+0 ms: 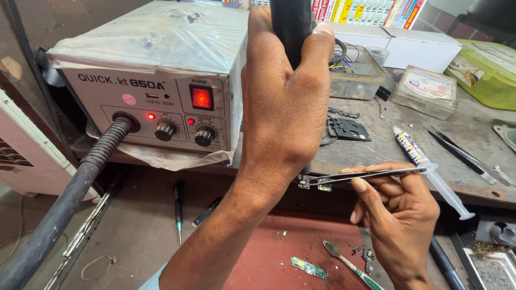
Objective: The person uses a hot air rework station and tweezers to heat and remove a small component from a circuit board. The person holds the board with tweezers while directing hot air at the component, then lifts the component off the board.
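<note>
While the red mat (269,263) at the bottom holds a green board scrap (308,267), a brush (352,265) and a few dark chips (367,254), the action sits just above it. The right hand (400,215) pinches tweezers (365,176) shut on a small part (314,183), which hangs in the air over the mat's far edge, apart from the bench. The left hand (287,107) is wrapped tight round a black hot-air handle (293,27), fingers fully closed on it; the nozzle end is hidden behind the wrist, so how close it comes to the part cannot be told.

Judging from this, the part is off any board and in the tweezers' grip, so lifting looks done; where it goes is not shown, and no bare board waits under it.

Further out on the bench (376,150), a syringe (430,172) lies just beside the tweezers, with spare tweezers (462,153) to its right. Behind the left hand stands the station (150,80) (power switch glowing red, two small lamps lit), its ribbed hose (70,198) running down to the left. At the back are clear boxes (424,88) and a green tub (486,72).
</note>
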